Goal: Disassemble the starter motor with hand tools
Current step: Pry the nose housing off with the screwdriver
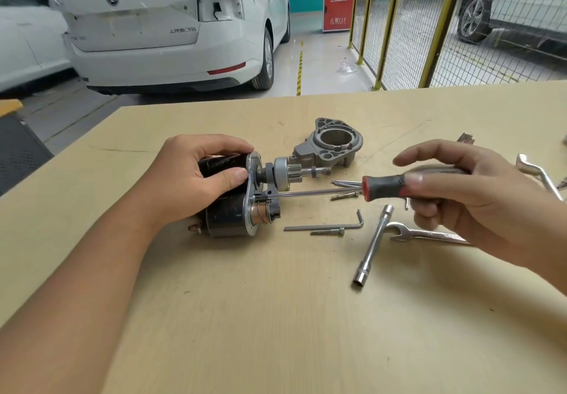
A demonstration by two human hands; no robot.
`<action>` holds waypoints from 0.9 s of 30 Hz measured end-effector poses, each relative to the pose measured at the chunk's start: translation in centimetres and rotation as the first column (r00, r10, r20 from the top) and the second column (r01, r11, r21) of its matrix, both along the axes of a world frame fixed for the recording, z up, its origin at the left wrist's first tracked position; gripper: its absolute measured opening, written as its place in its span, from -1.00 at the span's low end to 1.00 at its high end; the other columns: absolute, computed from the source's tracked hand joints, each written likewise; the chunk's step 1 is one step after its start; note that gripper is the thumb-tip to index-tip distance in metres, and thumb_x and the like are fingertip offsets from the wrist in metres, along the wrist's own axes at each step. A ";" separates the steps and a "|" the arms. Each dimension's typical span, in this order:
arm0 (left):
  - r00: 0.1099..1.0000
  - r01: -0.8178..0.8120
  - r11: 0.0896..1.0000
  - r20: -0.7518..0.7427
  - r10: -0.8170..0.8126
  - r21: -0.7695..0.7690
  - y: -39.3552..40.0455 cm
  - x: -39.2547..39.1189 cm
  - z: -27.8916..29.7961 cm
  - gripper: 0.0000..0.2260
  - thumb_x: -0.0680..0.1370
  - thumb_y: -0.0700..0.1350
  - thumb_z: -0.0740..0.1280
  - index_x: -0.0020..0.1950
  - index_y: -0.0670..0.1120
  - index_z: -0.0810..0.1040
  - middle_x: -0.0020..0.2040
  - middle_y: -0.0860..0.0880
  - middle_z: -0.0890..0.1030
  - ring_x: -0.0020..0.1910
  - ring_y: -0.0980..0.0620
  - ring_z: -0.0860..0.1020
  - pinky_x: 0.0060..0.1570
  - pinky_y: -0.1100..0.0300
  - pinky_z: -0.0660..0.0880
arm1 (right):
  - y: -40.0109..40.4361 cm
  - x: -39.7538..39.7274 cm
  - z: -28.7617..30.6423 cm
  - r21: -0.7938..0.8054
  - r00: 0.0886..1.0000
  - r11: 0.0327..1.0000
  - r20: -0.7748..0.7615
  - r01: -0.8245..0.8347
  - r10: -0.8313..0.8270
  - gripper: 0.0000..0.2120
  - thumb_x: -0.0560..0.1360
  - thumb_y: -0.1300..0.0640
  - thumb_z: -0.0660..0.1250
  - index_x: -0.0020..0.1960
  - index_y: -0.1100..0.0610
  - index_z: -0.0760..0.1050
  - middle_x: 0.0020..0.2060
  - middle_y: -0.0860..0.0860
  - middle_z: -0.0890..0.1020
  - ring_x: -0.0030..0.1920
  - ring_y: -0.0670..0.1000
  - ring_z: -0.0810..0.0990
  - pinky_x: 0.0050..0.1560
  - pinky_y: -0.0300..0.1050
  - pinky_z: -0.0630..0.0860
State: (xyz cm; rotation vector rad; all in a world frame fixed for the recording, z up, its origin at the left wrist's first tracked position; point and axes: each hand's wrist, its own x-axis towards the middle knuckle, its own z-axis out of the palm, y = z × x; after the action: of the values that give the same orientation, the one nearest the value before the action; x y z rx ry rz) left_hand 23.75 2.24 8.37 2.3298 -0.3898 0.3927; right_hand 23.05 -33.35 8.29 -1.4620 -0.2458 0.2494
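Starter motor (233, 197) under gripping left hand (196, 176); screwdriver (362, 188) in right hand's (454, 191) curled fingers.

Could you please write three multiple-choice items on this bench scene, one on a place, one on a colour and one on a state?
1. Where does the grey nose housing lie?
A. on the table beyond the starter motor
B. on the floor
C. in the left hand

2. What colours is the screwdriver handle?
A. blue and yellow
B. red and black
C. all green

3. What is the right hand doing?
A. resting flat on the table
B. gripping the spanner
C. holding the screwdriver

Answers: 1 A, the housing sits apart on the table; 2 B, handle red at the shaft end, then black; 3 C, thumb and fingers round the handle, tip at the motor's plate.
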 end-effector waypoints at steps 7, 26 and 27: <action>1.000 -0.008 1.000 -0.010 0.007 -0.022 -0.2 -0.1 0.1 -0.70 0.46 -0.01 0.43 0.18 0.08 0.72 0.06 0.21 0.72 0.12 0.18 0.66 0.18 0.11 0.57 | -0.7 0.3 0.3 0.024 1.000 0.999 -0.012 -0.022 0.023 -0.55 0.20 0.06 0.63 0.04 0.14 0.64 -0.23 0.29 0.59 -0.49 0.03 0.37 -0.49 -0.12 0.37; 0.990 0.141 0.989 -0.001 -0.141 0.032 -0.9 -0.9 0.8 -0.91 0.41 -0.09 0.46 -0.13 0.08 0.71 0.34 0.17 0.58 0.33 0.15 0.55 0.26 0.32 0.45 | -0.2 0.2 0.2 -0.035 0.995 0.999 -0.103 -0.019 0.015 -0.66 0.29 0.04 0.52 -0.03 0.22 0.63 -0.25 0.29 0.61 -0.49 0.06 0.44 -0.49 -0.09 0.50; 0.988 0.155 0.987 -0.010 -0.154 0.046 -1.0 -0.9 0.8 -0.91 0.41 -0.10 0.45 -0.17 0.08 0.70 0.35 0.16 0.57 0.33 0.15 0.55 0.26 0.33 0.45 | -0.2 0.2 0.3 -0.065 0.993 0.998 -0.117 0.001 -0.009 -0.62 0.33 -0.05 0.49 -0.03 0.23 0.63 -0.26 0.32 0.62 -0.54 0.07 0.43 -0.53 -0.11 0.47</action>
State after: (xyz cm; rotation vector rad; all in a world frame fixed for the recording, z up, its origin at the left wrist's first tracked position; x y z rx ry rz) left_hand 22.83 1.28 9.19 2.3260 -0.5777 0.3034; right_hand 23.26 -33.54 8.55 -1.5062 -0.1400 0.3408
